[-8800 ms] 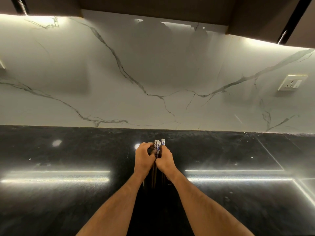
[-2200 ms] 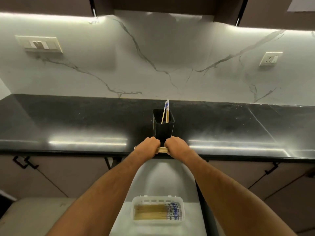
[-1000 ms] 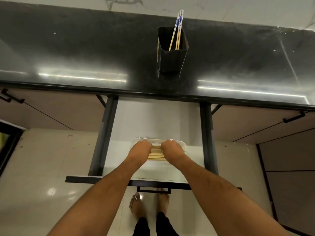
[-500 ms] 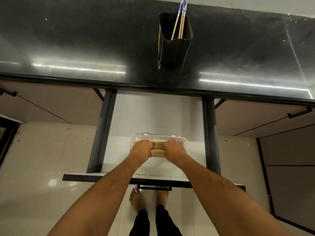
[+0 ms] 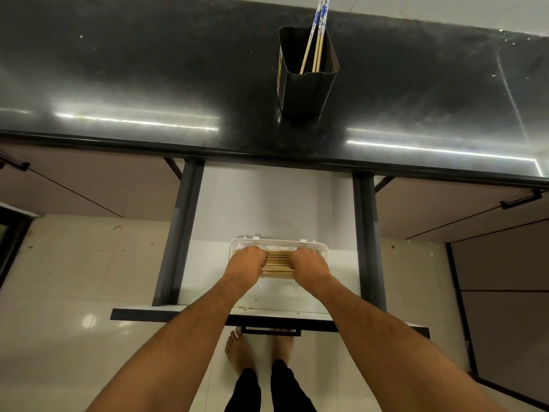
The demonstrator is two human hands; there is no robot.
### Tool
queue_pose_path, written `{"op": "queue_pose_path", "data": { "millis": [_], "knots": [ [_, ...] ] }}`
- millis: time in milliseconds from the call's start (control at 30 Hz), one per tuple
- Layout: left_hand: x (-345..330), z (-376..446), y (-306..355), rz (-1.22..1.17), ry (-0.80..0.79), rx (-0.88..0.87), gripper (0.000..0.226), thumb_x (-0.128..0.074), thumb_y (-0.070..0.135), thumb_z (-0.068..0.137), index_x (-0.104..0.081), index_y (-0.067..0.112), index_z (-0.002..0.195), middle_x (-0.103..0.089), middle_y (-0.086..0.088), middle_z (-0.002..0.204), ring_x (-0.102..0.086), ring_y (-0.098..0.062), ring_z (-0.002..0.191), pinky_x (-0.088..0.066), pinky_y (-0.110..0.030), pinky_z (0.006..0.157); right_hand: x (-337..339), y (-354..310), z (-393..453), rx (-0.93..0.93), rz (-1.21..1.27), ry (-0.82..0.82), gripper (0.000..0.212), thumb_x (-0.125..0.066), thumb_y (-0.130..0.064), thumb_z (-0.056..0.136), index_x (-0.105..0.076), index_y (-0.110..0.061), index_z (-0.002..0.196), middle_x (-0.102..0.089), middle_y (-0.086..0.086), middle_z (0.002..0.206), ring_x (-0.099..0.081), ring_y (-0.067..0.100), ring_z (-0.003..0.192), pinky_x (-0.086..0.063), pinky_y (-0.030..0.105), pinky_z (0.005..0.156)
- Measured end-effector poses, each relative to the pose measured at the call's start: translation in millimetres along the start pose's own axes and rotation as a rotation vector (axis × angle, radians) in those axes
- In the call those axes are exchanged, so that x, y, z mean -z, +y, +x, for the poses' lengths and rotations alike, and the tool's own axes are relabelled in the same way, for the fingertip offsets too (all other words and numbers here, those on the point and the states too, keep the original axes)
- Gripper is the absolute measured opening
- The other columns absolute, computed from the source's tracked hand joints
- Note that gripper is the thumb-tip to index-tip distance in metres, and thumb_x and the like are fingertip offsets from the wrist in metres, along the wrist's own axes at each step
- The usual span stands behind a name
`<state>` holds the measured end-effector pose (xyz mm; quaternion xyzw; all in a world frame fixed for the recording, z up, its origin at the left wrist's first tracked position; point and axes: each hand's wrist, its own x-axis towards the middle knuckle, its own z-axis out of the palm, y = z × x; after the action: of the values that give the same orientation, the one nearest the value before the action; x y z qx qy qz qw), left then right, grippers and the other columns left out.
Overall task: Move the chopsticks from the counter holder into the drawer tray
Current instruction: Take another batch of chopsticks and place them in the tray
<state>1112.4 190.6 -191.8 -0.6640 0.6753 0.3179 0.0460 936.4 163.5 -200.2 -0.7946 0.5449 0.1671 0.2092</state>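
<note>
A white tray [image 5: 279,242] lies in the pulled-out drawer [image 5: 267,203] below the counter. A bundle of wooden chopsticks [image 5: 277,263] lies crosswise in the tray. My left hand [image 5: 246,261] grips the bundle's left part and my right hand [image 5: 307,263] grips its right part, both down inside the tray. The chopstick ends are hidden under my fingers. On the black counter [image 5: 118,69] stands a black holder [image 5: 306,90] with a few chopsticks [image 5: 316,34] leaning in it, blue-patterned tops up.
The drawer's dark side rails [image 5: 178,233] flank the white drawer floor, and its front panel with a handle [image 5: 270,331] sits near my bare feet [image 5: 240,349]. Closed cabinet fronts [image 5: 445,209] lie on both sides. Light floor tiles [image 5: 74,278] spread to the left.
My two hands carried the chopstick bundle from the counter edge down into the drawer tray. Over the last half second they sank slightly lower into the tray.
</note>
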Motion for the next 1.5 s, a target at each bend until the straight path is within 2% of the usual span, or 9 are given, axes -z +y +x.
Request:
{"op": "queue_pose_path", "data": {
  "millis": [167,300,400,500,633,767,900,1100,1500],
  "knots": [
    [-3,2,-2,-0.028,0.004,0.021,0.013,-0.061,0.004,0.089,-0.07,0.01,0.094,-0.071,-0.009,0.099,-0.069,-0.027,0.089,-0.06,-0.037,0.084,-6,4,4,-0.02,0.036,0.007,0.023,-0.069,-0.013,0.088,-0.073,-0.015,0.111,-0.073,0.008,0.109,-0.07,0.025,0.097,-0.059,0.037,0.09],
    [0,-2,-5,-0.033,0.123,-0.066,0.013,-0.059,0.011,0.094,-0.069,0.018,0.095,-0.072,-0.003,0.102,-0.067,-0.019,0.086,-0.06,-0.032,0.078,4,6,0,0.002,0.096,0.07,0.019,-0.071,-0.026,0.089,-0.075,-0.013,0.101,-0.073,0.007,0.099,-0.069,0.024,0.087,-0.057,0.035,0.083],
    [4,-7,-7,-0.159,0.382,-0.087,0.015,-0.057,0.016,0.1,-0.07,0.018,0.107,-0.07,0.001,0.11,-0.064,-0.015,0.097,-0.057,-0.029,0.087,14,7,-9,-0.031,0.26,0.307,0.029,-0.056,-0.032,0.1,-0.071,-0.012,0.087,-0.067,0.004,0.085,-0.06,0.019,0.072,-0.055,0.035,0.072],
    [11,-13,-8,-0.339,0.61,-0.014,0.021,-0.056,0.017,0.102,-0.066,0.017,0.12,-0.068,0.001,0.118,-0.062,-0.012,0.106,-0.051,-0.022,0.093,20,12,-17,-0.111,0.509,0.642,0.032,-0.055,-0.033,0.103,-0.064,-0.013,0.079,-0.061,-0.001,0.073,-0.055,0.013,0.064,-0.048,0.023,0.061],
    [25,-16,-3,-0.704,0.734,0.331,0.029,-0.058,0.015,0.101,-0.059,0.016,0.13,-0.057,0.006,0.123,-0.054,-0.01,0.112,-0.045,-0.023,0.094,34,19,-18,-0.55,0.944,0.842,0.041,-0.043,-0.037,0.107,-0.059,-0.011,0.079,-0.058,0.003,0.072,-0.055,0.016,0.066,-0.048,0.029,0.059],
    [17,-6,-18,-1.0,0.588,0.715,0.031,-0.056,0.026,0.101,-0.061,0.008,0.126,-0.062,-0.004,0.121,-0.062,-0.023,0.103,-0.052,-0.03,0.079,29,34,-18,-0.99,1.153,0.515,0.055,-0.029,-0.041,0.109,-0.065,0.0,0.104,-0.066,0.014,0.092,-0.066,0.029,0.088,-0.056,0.04,0.078],
    [6,-5,-24,-1.139,0.384,0.88,0.031,-0.049,0.024,0.101,-0.065,-0.001,0.109,-0.063,-0.014,0.095,-0.06,-0.027,0.081,-0.048,-0.033,0.063,13,36,-21,-1.045,1.237,0.252,0.059,-0.026,-0.047,0.108,-0.061,0.0,0.115,-0.069,0.015,0.102,-0.069,0.029,0.092,-0.059,0.042,0.084],
    [0,-8,-18,-1.154,0.342,0.892,0.025,-0.045,0.026,0.104,-0.059,0.005,0.101,-0.06,-0.013,0.094,-0.057,-0.024,0.082,-0.044,-0.032,0.061,8,22,-21,-0.986,1.148,0.239,0.054,-0.026,-0.045,0.108,-0.061,-0.005,0.102,-0.071,0.016,0.098,-0.072,0.029,0.087,-0.062,0.045,0.083],
    [4,-13,-17,-1.02,0.299,0.879,0.032,-0.042,0.025,0.103,-0.063,0.002,0.112,-0.066,-0.019,0.112,-0.065,-0.034,0.101,-0.057,-0.044,0.09,10,14,-21,-0.937,0.991,0.238,0.041,-0.032,-0.039,0.11,-0.056,-0.01,0.096,-0.071,0.015,0.103,-0.072,0.028,0.089,-0.061,0.04,0.085]
  ]
}}
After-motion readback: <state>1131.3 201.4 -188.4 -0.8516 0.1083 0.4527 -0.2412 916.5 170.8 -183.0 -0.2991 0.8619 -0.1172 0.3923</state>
